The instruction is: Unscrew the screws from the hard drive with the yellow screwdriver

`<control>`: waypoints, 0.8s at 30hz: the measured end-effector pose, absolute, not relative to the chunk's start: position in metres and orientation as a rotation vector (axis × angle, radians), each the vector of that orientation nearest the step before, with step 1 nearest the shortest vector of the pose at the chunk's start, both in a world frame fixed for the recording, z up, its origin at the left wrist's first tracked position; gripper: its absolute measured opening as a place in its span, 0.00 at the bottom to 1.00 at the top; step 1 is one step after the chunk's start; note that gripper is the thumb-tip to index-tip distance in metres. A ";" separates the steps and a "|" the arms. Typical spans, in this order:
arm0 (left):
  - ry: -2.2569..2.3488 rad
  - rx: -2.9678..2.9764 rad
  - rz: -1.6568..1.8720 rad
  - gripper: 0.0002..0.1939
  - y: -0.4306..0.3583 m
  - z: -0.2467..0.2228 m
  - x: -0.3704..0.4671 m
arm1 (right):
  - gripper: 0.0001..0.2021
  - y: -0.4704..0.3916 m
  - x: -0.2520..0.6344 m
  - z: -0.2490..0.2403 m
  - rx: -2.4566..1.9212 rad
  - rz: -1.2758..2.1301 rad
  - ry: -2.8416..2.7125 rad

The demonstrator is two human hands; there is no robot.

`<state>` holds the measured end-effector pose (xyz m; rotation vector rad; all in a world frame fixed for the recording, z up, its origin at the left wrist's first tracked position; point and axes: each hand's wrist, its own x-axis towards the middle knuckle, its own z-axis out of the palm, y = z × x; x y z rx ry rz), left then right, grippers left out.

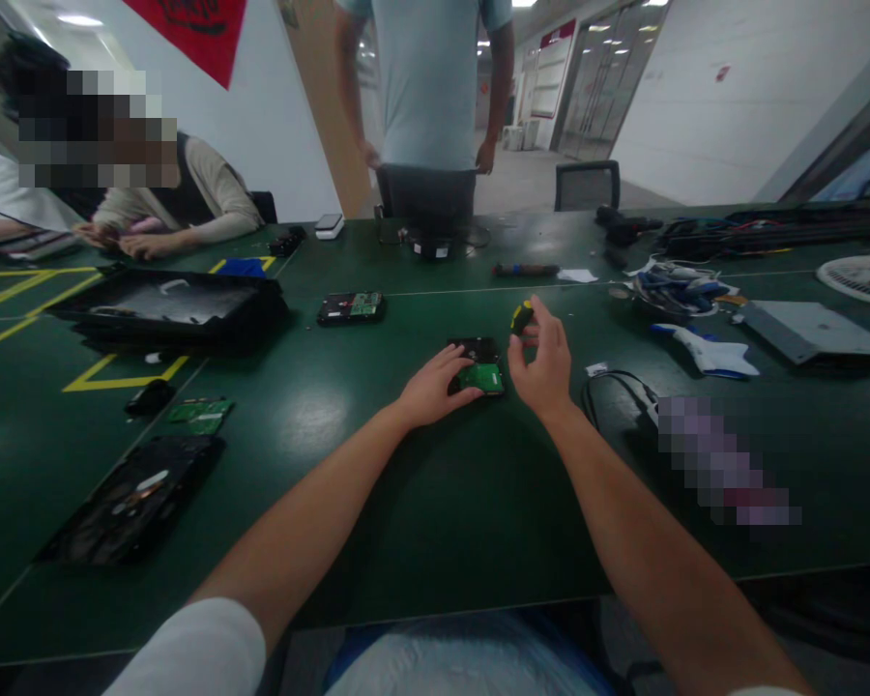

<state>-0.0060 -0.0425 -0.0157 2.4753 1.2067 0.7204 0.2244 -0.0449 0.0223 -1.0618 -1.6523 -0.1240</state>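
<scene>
A hard drive (pixel 482 379) lies on the table in front of me, its green circuit board facing up. My left hand (pixel 435 387) grips it from the left, with the fingers over its far part and the thumb along its near edge. Just right of the drive, my right hand (pixel 543 358) is raised and closed around a screwdriver (pixel 522 317) with a yellow and black handle. The screwdriver's tip cannot be made out. Further back to the left rests another hard drive (pixel 351 307), also with a green board showing.
On the left are a loose green circuit board (pixel 201 415), an opened black casing (pixel 134 498) and a black tray (pixel 170 304). To the right lie a glove (pixel 707 350), a grey metal box (pixel 819 331) and a black cable (pixel 609 375). People are across the table.
</scene>
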 end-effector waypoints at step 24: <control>1.211 2.464 0.711 0.34 -0.043 -0.014 -0.006 | 0.33 -0.044 0.226 0.022 -1.092 -0.109 -1.663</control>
